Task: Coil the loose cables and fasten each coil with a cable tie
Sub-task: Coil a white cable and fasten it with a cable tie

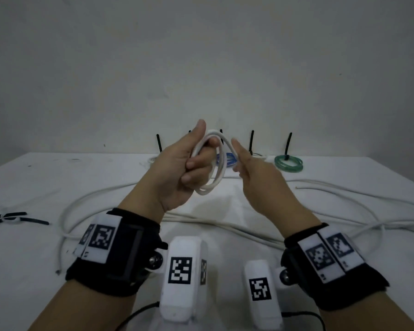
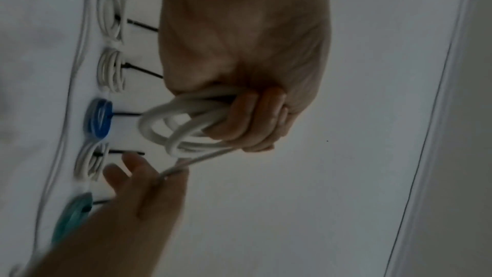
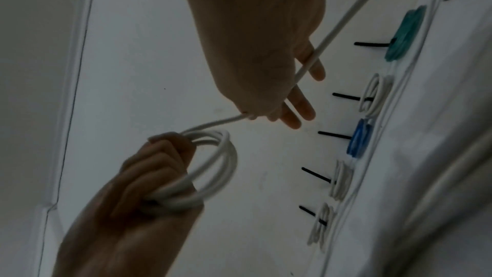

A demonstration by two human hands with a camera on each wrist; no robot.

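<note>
Above the middle of the table, my left hand (image 1: 191, 163) grips a small coil of white cable (image 1: 221, 163) with the fingers curled through its loops and the thumb up. In the left wrist view the coil (image 2: 159, 125) hangs from those curled fingers. My right hand (image 1: 246, 168) is just right of the coil and pinches the free strand (image 3: 346, 26) of the same cable; its other fingers (image 3: 301, 104) stick out straight. The strand runs from the pinch to the coil (image 3: 226, 165) and trails back past the right wrist.
Several tied coils line the table's back edge by the wall, among them a green one (image 1: 288, 163) and a blue one (image 1: 230, 160), each with a black tie tail standing up. Loose white cables (image 1: 93, 199) sprawl over the white table (image 1: 58, 175). Spare black cable ties (image 1: 10, 219) lie at left.
</note>
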